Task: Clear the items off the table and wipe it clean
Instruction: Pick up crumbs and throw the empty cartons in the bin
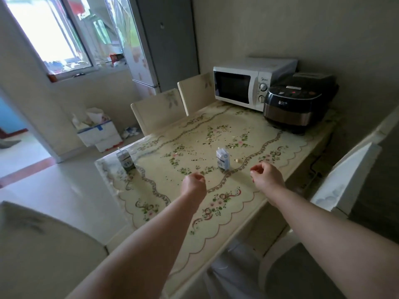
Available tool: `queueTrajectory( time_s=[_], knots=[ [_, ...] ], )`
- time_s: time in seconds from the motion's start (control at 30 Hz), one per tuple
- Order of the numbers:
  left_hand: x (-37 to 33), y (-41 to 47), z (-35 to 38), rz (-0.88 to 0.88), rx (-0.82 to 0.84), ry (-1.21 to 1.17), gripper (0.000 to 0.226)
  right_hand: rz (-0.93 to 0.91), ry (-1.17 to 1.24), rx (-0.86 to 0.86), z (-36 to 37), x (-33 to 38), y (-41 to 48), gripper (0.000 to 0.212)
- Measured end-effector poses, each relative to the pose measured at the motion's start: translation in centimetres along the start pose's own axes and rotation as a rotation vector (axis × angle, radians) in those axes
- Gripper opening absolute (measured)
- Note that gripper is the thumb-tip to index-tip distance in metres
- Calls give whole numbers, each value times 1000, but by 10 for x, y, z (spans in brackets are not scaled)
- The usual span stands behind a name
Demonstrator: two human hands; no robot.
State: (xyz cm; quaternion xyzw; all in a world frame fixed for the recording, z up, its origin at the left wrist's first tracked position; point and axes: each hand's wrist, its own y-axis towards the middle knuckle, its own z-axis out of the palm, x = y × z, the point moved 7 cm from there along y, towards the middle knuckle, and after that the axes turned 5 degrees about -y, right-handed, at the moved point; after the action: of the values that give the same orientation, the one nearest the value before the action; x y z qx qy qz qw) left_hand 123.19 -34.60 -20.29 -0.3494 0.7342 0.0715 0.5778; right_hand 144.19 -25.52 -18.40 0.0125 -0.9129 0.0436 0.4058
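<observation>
A table (237, 203) with a cream floral cover fills the middle of the head view. A small white and blue carton (223, 159) stands upright near the middle. A darker carton (125, 159) stands at the table's left edge. Crumbs and dark specks (207, 144) are scattered across the cover. My left hand (193, 184) hovers over the table in front of the white carton, fingers loosely curled, holding nothing. My right hand (267, 175) hovers to the right of that carton, also loosely curled with nothing in it.
A white microwave (241, 87) and a black rice cooker (298, 104) stand at the table's far end. Two chairs (159, 111) are pushed in on the far left side, another chair (345, 182) on the right. White boxes (99, 134) sit on the floor by the wall.
</observation>
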Motion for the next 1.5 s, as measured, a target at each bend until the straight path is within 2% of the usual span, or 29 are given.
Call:
queueTrajectory(
  time_s=[0.23, 0.47, 0.7, 1.03, 1.3, 1.5],
  knots=[
    [28, 14, -44, -31, -40, 43, 27, 55, -32, 32, 39, 0, -2, 4],
    [37, 36, -49, -39, -67, 84, 25, 109, -55, 50, 57, -8, 23, 8],
    [21, 88, -31, -62, -63, 40, 27, 162, -89, 60, 77, -17, 91, 10],
    [-22, 196, 27, -99, -72, 102, 27, 175, -205, 147, 113, -33, 225, 10],
    [-24, 239, 46, -161, -115, 160, 27, 99, -386, 252, 145, -44, 274, 5],
    [-20, 255, 53, -206, -135, 182, 26, 46, -510, 268, 156, -45, 283, 19]
  ],
)
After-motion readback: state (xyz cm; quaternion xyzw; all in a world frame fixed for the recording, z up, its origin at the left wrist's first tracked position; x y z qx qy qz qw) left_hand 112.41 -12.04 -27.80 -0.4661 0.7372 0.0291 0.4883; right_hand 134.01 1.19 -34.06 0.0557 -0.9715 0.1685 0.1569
